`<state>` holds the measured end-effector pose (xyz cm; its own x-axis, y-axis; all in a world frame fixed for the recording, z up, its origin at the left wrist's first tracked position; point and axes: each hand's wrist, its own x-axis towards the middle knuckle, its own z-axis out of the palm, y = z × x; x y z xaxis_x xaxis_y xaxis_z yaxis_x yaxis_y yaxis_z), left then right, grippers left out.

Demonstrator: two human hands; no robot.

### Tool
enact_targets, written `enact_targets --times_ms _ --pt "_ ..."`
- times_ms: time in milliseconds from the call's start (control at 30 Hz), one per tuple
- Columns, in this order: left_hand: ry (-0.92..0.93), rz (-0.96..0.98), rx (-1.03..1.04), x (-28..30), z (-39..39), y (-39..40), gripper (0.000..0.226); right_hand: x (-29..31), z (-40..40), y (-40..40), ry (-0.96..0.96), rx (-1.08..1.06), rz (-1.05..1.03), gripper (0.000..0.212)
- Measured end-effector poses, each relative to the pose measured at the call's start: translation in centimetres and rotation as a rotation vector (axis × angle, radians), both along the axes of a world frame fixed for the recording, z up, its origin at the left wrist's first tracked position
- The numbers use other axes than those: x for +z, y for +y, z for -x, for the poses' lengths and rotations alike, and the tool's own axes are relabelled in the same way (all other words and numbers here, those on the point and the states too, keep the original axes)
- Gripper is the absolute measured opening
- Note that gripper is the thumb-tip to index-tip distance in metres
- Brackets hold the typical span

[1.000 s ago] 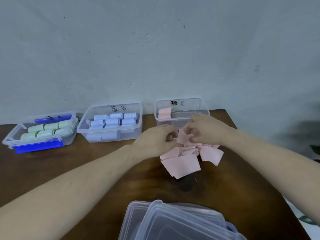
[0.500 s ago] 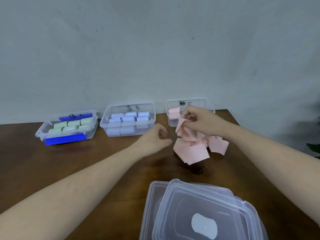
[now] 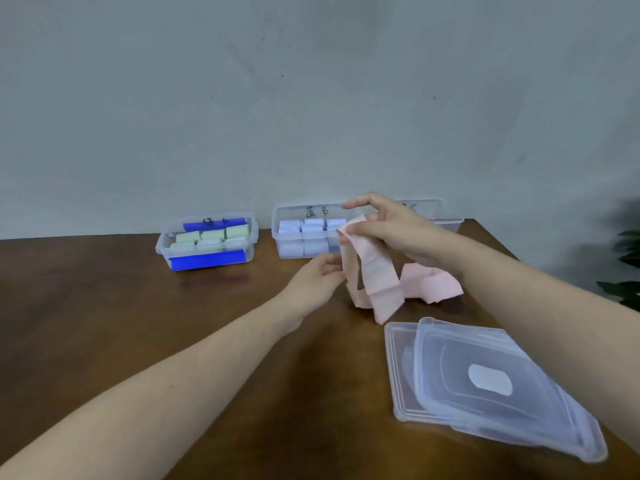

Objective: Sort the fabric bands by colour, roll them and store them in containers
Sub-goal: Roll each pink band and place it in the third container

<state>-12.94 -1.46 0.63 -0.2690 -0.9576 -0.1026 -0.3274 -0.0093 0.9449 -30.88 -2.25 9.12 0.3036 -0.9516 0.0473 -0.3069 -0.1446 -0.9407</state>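
My right hand (image 3: 391, 226) pinches the top end of a pink fabric band (image 3: 372, 268) and holds it up, so the band hangs in a loop toward the table. Lower down, my left hand (image 3: 320, 278) touches the hanging band's left edge; its grip is unclear. More pink bands (image 3: 433, 282) lie in a loose pile under my right wrist. Behind my right hand stands clear container C (image 3: 446, 211), mostly hidden. Container B (image 3: 291, 211) holds rolled light-blue bands. At the far left, container A (image 3: 162, 242) holds rolled green bands.
Two clear plastic lids (image 3: 485, 382) lie stacked at the near right of the brown wooden table (image 3: 121, 323). A blue lid (image 3: 207, 259) leans on container A's front. A grey wall rises behind the containers. Dark plant leaves (image 3: 627, 271) show at the right edge.
My right hand has lifted one pink band up out of the pile, so it now hangs unfolded. My left hand moved in to its lower part. The view has shifted left.
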Motion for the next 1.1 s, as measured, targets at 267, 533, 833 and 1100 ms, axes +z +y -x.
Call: enact_targets --times_ms 267,533,833,1100 --pt "0.001 -0.212 -0.084 -3.5 -5.5 3.0 0.057 0.1 -6.9 3.2 -0.074 -0.077 -0.069 0.027" --pt "0.023 -0.205 -0.115 -3.8 -6.4 2.9 0.042 0.4 -10.2 4.7 -0.260 -0.022 -0.199 0.026" --pt "0.218 -0.233 0.152 -3.8 -8.7 0.7 0.018 1.1 -8.2 5.4 -0.377 -0.113 -0.263 0.029" --pt "0.203 -0.261 0.376 -2.3 -10.2 -3.5 0.021 -3.4 -5.7 6.8 -0.292 -0.253 -0.544 0.026"
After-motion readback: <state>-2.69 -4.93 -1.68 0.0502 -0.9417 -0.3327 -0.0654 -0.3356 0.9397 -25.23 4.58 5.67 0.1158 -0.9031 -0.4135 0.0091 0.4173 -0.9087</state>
